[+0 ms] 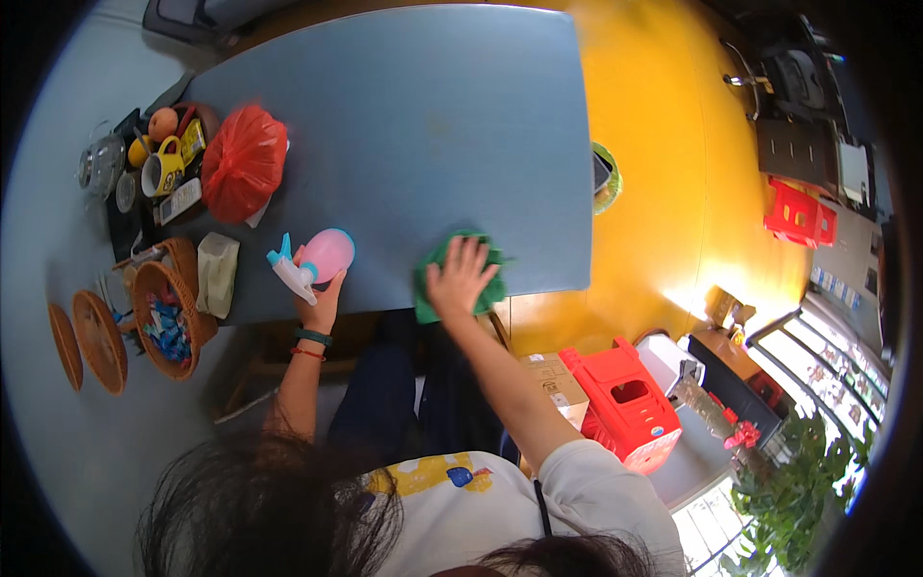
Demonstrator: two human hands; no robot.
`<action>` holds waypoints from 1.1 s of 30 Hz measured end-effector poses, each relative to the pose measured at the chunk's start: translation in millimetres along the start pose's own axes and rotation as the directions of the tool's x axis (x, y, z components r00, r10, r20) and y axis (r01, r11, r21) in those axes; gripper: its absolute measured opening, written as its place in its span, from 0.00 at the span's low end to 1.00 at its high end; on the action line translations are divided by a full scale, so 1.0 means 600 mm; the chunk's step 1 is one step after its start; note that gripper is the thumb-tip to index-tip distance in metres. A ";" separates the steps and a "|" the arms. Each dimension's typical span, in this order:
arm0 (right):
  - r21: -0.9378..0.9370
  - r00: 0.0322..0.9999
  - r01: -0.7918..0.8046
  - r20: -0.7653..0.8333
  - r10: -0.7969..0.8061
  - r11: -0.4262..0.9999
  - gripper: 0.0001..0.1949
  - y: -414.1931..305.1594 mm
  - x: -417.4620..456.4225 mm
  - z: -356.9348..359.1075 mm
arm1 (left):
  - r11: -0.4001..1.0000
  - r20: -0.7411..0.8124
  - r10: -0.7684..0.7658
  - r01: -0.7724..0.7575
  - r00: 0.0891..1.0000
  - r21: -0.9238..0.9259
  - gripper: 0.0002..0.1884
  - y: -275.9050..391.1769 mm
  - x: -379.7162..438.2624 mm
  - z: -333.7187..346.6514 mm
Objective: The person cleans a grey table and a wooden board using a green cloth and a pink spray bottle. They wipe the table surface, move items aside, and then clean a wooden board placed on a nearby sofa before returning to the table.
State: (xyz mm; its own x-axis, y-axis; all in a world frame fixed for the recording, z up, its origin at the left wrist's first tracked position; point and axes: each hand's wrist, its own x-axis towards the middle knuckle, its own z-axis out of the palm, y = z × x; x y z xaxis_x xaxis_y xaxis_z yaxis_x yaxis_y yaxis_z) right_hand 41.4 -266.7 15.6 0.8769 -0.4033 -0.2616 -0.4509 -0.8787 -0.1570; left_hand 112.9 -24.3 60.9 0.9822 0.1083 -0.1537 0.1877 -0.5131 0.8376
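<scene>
My left hand (321,301) is wrapped around a pink spray bottle (330,254) with a white and light-blue trigger head (291,271), above the near edge of the grey-blue tabletop (404,130). The bottle is tilted, its trigger head to the left. Flat on a green cloth (430,285), my right hand (460,278) presses with its fingers spread. Part of the cloth is under the palm, and it lies by the table's near edge, towards the right corner.
Left on the table are a knotted red plastic bag (245,164), a yellow mug (163,173), a remote control (180,200), a tissue pack (216,274) and a wicker basket (167,317) of wrapped items. Red plastic stools (627,404) and a cardboard box (554,386) stand at my right.
</scene>
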 end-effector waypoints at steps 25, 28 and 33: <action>0.045 0.908 -0.106 0.412 0.078 0.993 0.17 0.032 -0.017 -0.060 | 0.998 0.082 0.014 -0.009 0.996 -0.062 0.24 -0.006 0.047 -0.020; 0.161 0.879 -0.196 0.467 0.100 0.967 0.19 0.076 -0.031 -0.131 | 0.976 0.119 0.068 -0.042 0.991 -0.215 0.22 -0.026 0.045 0.003; 0.626 0.941 -0.244 0.337 0.024 0.741 0.23 0.208 -0.071 -0.215 | 0.980 0.206 0.116 -0.079 0.972 -0.183 0.22 0.029 0.036 0.043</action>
State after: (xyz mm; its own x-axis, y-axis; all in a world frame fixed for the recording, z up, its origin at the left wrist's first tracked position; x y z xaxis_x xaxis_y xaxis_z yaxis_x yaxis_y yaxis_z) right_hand -30.7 -392.3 129.9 0.7581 -0.3146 -0.5712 -0.6518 -0.3926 -0.6488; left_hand 137.7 -53.1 58.7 0.9785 -0.1301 -0.1599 0.1045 -0.3554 0.9288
